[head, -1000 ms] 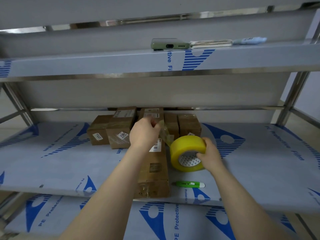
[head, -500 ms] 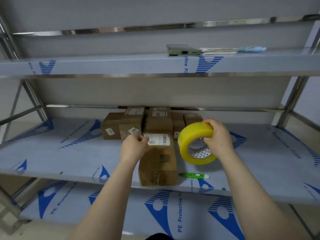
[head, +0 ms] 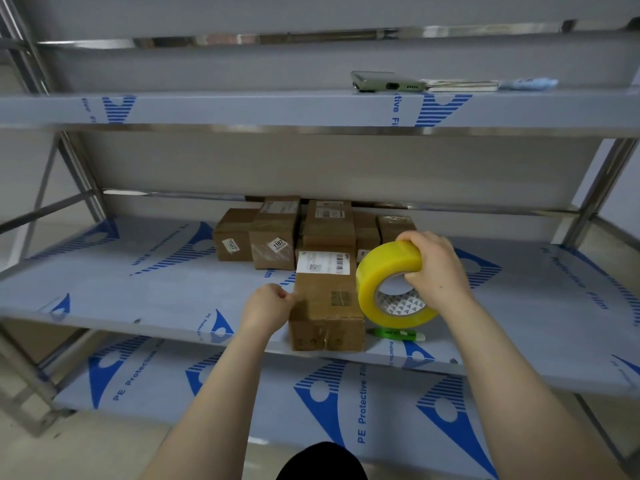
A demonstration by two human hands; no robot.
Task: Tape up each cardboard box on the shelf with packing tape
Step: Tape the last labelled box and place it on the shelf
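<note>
**Front carton under taping, roll held clear above the shelf**

Head view: The front box (head: 325,306) stands at the near edge of the middle shelf (head: 156,289), label uppermost, apart from the stack of boxes (head: 273,237) against the back rail. This placement probably gives working room on all sides.

The left hand (head: 266,306) sits against the box's upper left edge with fingers curled and bunched together. Whether they pinch a tape end or only steady the carton cannot be told.

The right hand (head: 436,271) grips the yellow packing tape roll (head: 381,268), thumb through the core and fingers curled over the rim. The roll is raised just right of the box, apparently for drawing tape across the top.

A green box cutter (head: 398,334) lies on the shelf below the roll, within reach for cutting. A phone (head: 388,85) rests on the upper shelf.
</note>
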